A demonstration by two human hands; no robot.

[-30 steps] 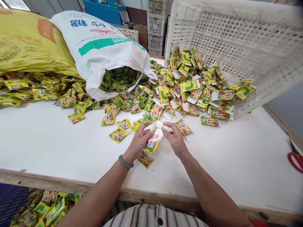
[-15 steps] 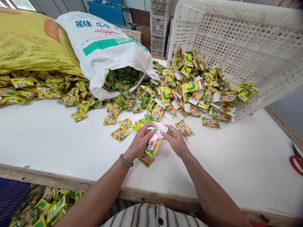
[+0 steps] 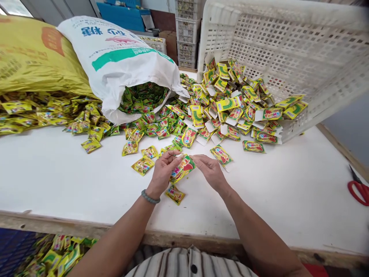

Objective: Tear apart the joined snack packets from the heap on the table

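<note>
A small yellow and green candy box (image 3: 182, 170) is between my hands, printed with a red fruit and colourful letters. My left hand (image 3: 165, 169) is closed on the box's left side, thumb over its top edge. My right hand (image 3: 210, 171) pinches the upper right corner between thumb and fingers. Just below the box, a yellow candy sachet (image 3: 175, 195) lies on the white table (image 3: 115, 188). More yellow sachets (image 3: 143, 165) lie to the left of my left hand. Another candy box (image 3: 221, 154) rests flat beyond my right hand.
A tipped white plastic basket (image 3: 276, 57) spills open boxes (image 3: 227, 104) at the back right. A white sack (image 3: 129, 61) and a yellow sack (image 3: 37, 57) spill sachets at the left. Red-handled scissors (image 3: 359, 188) lie far right. A blue crate (image 3: 17, 246) of filled boxes stands below the table.
The white top flap stood up from the box before; now it is folded down and the box's top looks closed. The view has shifted slightly.
</note>
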